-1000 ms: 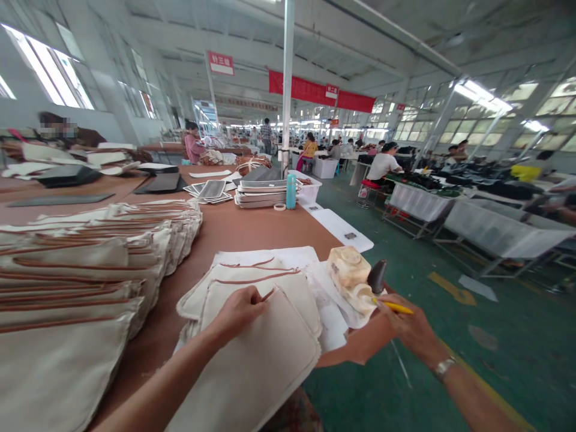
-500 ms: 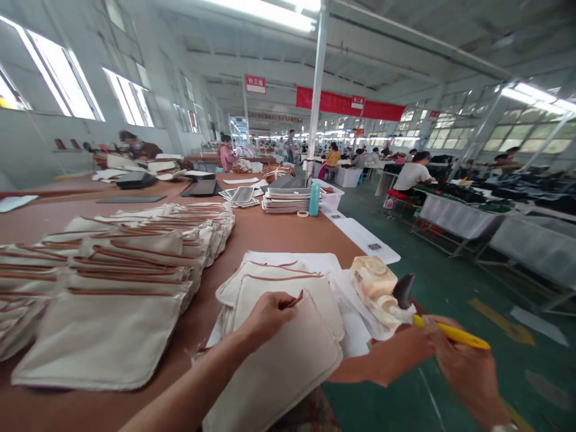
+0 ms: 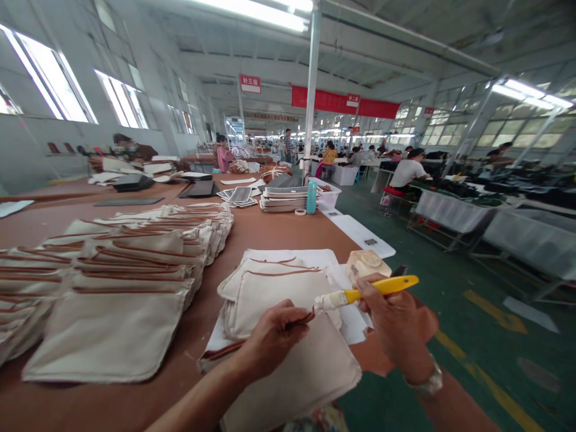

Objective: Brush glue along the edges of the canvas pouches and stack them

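My left hand (image 3: 281,330) pinches the brown-trimmed edge of a cream fabric pouch (image 3: 310,366), which hangs over the table's near edge. In my right hand (image 3: 393,321) is a yellow-handled paintbrush (image 3: 380,288), its pale, coated bristles against the pinched corner of the trim. Beneath and behind the held pouch lie more cream pouches (image 3: 274,294) with brown edging, on a white sheet (image 3: 315,258). A whitish, smeared plastic container (image 3: 366,264) stands just beyond my right hand, which partly hides it and a dark object behind.
Rows of overlapping cream pouches (image 3: 103,330) cover the left of the brown table (image 3: 265,234). Farther back are stacked panels (image 3: 283,201), a tape roll (image 3: 300,211) and a turquoise bottle (image 3: 312,197) by a metal post (image 3: 311,90). Other people sit at work beyond.
My right hand has brought the brush left from the container to the pouch's trim. My left hand has shifted slightly right and down with the pouch corner.
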Demonstrator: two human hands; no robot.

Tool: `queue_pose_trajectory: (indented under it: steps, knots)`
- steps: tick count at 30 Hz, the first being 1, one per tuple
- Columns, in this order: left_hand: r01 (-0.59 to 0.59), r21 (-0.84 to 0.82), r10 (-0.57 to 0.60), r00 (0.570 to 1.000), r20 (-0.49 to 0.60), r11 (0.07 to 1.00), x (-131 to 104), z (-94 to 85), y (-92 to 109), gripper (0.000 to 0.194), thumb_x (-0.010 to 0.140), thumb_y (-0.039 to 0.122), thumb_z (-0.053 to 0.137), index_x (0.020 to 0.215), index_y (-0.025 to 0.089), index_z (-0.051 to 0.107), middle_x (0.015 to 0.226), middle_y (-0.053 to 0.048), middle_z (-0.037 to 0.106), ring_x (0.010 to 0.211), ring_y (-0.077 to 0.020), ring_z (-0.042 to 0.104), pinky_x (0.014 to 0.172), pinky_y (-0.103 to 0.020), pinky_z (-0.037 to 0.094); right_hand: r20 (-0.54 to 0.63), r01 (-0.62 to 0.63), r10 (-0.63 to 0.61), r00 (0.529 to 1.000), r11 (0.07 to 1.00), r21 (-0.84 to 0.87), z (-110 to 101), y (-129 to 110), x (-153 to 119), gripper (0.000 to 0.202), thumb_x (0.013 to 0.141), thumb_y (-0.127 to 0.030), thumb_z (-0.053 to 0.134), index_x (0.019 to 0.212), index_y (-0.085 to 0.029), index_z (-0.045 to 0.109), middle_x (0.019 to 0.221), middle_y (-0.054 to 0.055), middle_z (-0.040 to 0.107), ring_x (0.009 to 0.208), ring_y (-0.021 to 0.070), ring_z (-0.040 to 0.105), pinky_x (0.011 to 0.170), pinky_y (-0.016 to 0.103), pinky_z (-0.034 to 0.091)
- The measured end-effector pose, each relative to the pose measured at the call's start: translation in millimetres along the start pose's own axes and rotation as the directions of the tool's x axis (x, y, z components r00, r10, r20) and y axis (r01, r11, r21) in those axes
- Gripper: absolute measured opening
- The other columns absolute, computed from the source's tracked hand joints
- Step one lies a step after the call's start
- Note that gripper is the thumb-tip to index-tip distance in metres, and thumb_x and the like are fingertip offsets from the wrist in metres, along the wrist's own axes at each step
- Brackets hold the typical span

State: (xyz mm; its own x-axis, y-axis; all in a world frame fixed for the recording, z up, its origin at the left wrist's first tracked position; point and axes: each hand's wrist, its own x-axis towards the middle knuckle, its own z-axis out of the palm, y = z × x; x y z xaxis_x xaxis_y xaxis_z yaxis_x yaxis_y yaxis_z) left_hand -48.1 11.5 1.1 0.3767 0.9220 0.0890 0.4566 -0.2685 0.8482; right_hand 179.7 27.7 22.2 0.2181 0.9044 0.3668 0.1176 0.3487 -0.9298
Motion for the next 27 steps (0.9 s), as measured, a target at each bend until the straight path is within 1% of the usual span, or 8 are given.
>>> queue_pose_trajectory:
  steps: [3,7,10,14,16,18,22,27]
  knots:
    - [-0.021,0.013,0.021,1.000,-0.011,1.000,-3,2.8,0,0.020,0.087,0.017,0.054,0.067,0.016,0.054,0.078,0.001,0.047,0.074,-0.0113,0.049,0.064,-0.021,0.035,-0.075,0.055,-0.054,0.996,0.998,0.014,-1,-4,-3,0.037,0.085,-0.053,0.070,0.078,-0.017,0.066,0.054,-0.001,0.052,0.048,0.0140,0.048,0.045,0.023,0.041]
    - [-0.087,0.076,0.092,0.994,-0.066,0.993,-3,8.1,-6,0.022,0.091,0.020,0.054,0.069,0.017,0.056,0.078,0.001,0.050,0.073,-0.0114,0.051,0.063,-0.021,0.037,-0.007,0.082,-0.082,0.997,0.996,-0.041,-5,-6,-11,0.039,0.084,-0.055,0.070,0.077,-0.017,0.066,0.051,-0.001,0.051,0.044,0.0146,0.047,0.040,0.023,0.039]
    - [-0.165,0.240,0.197,0.974,-0.115,0.957,-7,12.2,-7,0.021,0.095,0.025,0.055,0.076,0.018,0.062,0.079,-0.001,0.053,0.072,-0.0116,0.053,0.063,-0.021,0.039,-0.108,0.084,-0.087,0.990,0.996,-0.033,-13,-6,-7,0.036,0.084,-0.052,0.072,0.080,-0.017,0.067,0.055,0.000,0.053,0.049,0.0142,0.048,0.043,0.022,0.040]
    - [-0.374,0.569,0.489,0.870,-0.058,0.732,-17,13.0,3,0.014,0.098,0.026,0.054,0.099,0.023,0.067,0.080,-0.002,0.057,0.068,-0.0131,0.052,0.060,-0.024,0.036,-0.166,0.022,-0.007,0.986,0.996,0.090,-26,-10,2,0.035,0.083,-0.050,0.076,0.082,-0.017,0.066,0.058,0.000,0.053,0.053,0.0136,0.048,0.043,0.020,0.037]
    - [-0.464,0.674,0.607,0.795,0.030,0.574,-20,10.1,10,0.013,0.099,0.025,0.052,0.100,0.022,0.066,0.078,-0.001,0.057,0.065,-0.0141,0.048,0.058,-0.027,0.032,-0.099,-0.018,0.035,0.994,0.985,0.171,-29,-13,2,0.034,0.082,-0.048,0.077,0.080,-0.017,0.065,0.057,-0.001,0.050,0.052,0.0127,0.046,0.043,0.019,0.035]
    - [-0.514,0.717,0.651,0.751,0.111,0.470,-21,5.2,18,0.014,0.100,0.025,0.051,0.094,0.020,0.063,0.077,-0.001,0.058,0.064,-0.0150,0.045,0.057,-0.030,0.030,0.025,-0.067,0.063,0.998,0.973,0.219,-31,-15,-2,0.030,0.085,-0.045,0.075,0.080,-0.017,0.065,0.059,-0.001,0.051,0.051,0.0115,0.045,0.043,0.018,0.035]
    - [-0.530,0.755,0.655,0.734,0.180,0.386,-21,-5.2,28,0.018,0.100,0.023,0.047,0.087,0.019,0.059,0.077,-0.001,0.057,0.065,-0.0164,0.044,0.057,-0.033,0.027,0.231,-0.117,0.084,0.969,0.984,0.132,-43,-20,-11,0.026,0.088,-0.041,0.072,0.080,-0.017,0.065,0.061,-0.001,0.053,0.049,0.0104,0.044,0.043,0.018,0.035]
    - [-0.543,0.774,0.661,0.716,0.224,0.326,-23,-9.6,31,0.014,0.099,0.022,0.049,0.089,0.019,0.058,0.078,-0.001,0.056,0.066,-0.0167,0.043,0.058,-0.034,0.027,0.017,0.025,-0.026,1.000,0.997,0.066,-46,-31,-10,0.027,0.086,-0.043,0.072,0.081,-0.017,0.068,0.064,0.002,0.058,0.048,0.0115,0.046,0.041,0.020,0.037]
